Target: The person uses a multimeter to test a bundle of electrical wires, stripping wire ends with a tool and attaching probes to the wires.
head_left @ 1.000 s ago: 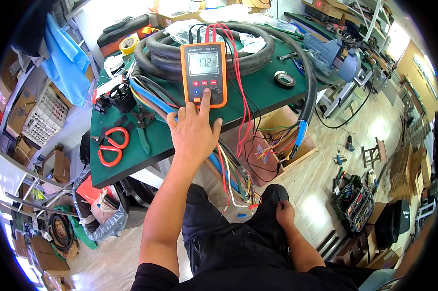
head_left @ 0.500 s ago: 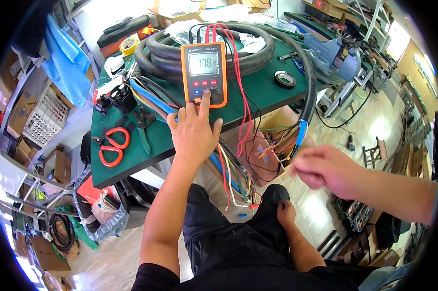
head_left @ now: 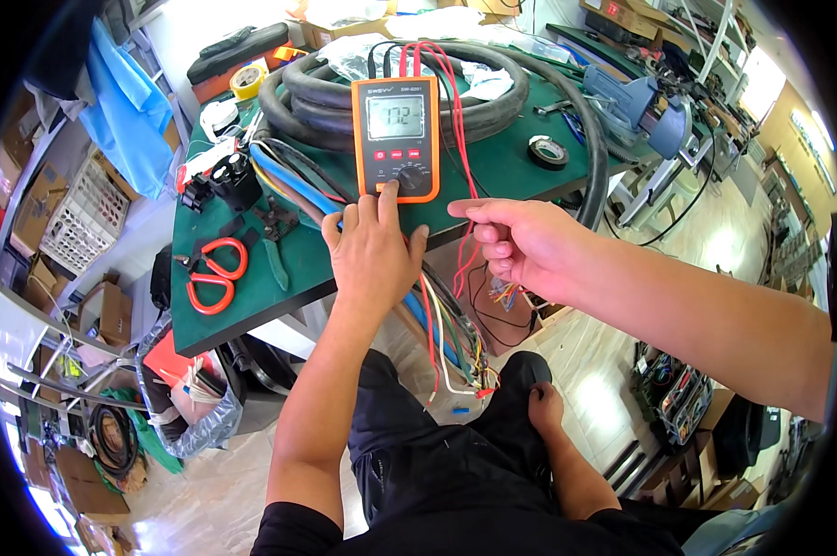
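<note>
An orange-and-grey meter (head_left: 399, 137) with a lit display stands on the green bench, black and red leads plugged into its top. My left hand (head_left: 375, 255) is open, one fingertip touching the meter's lower front. My right hand (head_left: 545, 408) rests low on my dark-trousered leg, its fingers mostly hidden. A co-worker's hand (head_left: 520, 243) reaches in from the right, index finger pointing toward the meter beside the red leads. Behind the meter lies a thick black cable coil (head_left: 302, 111). Stripped multicoloured wires (head_left: 460, 347) hang below my left hand over the bench edge.
The green bench (head_left: 224, 324) carries red-handled scissors (head_left: 216, 289), cutters (head_left: 276, 259), black tape (head_left: 548, 151) and a blue machine (head_left: 659, 120). A lined bin (head_left: 187, 389) stands at lower left, shelving with a white crate (head_left: 85, 213) at left, a tool case (head_left: 668, 389) on the floor at right.
The co-worker's arm entered from the right and moved up-left toward the meter. The meter shifted slightly up-right, and my left fingertip now sits lower on it. The display changed.
</note>
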`<state>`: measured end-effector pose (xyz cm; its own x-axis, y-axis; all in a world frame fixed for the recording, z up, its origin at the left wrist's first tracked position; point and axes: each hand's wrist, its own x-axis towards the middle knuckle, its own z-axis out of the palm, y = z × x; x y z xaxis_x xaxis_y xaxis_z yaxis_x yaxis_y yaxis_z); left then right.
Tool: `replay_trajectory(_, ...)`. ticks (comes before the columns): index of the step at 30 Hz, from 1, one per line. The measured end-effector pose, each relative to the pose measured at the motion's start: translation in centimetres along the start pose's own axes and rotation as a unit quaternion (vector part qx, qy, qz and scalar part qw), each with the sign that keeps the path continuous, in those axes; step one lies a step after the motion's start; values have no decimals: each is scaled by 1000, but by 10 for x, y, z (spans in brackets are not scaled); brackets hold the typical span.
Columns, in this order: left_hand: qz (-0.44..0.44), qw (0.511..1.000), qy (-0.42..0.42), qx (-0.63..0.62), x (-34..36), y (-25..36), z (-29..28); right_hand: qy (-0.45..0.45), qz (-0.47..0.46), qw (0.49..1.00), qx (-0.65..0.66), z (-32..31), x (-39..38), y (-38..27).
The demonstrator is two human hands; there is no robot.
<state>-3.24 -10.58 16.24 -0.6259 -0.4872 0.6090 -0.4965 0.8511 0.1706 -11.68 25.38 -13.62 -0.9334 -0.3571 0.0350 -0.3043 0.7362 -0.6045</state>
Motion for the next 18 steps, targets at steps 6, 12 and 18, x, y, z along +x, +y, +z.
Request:
replay_trajectory(6, 6, 1000, 4, 5, -2, -2, 1, 2, -13, 1000, 3, 1, 0, 2)
replay_trajectory(12, 15, 1000, 13, 13, -2, -4, 4, 6, -7, 1000, -1, 2, 1, 1)
replay_trajectory(18, 12, 1000, 11, 5, -2, -4, 2, 9, -22, 1000, -8, 2, -1, 2)
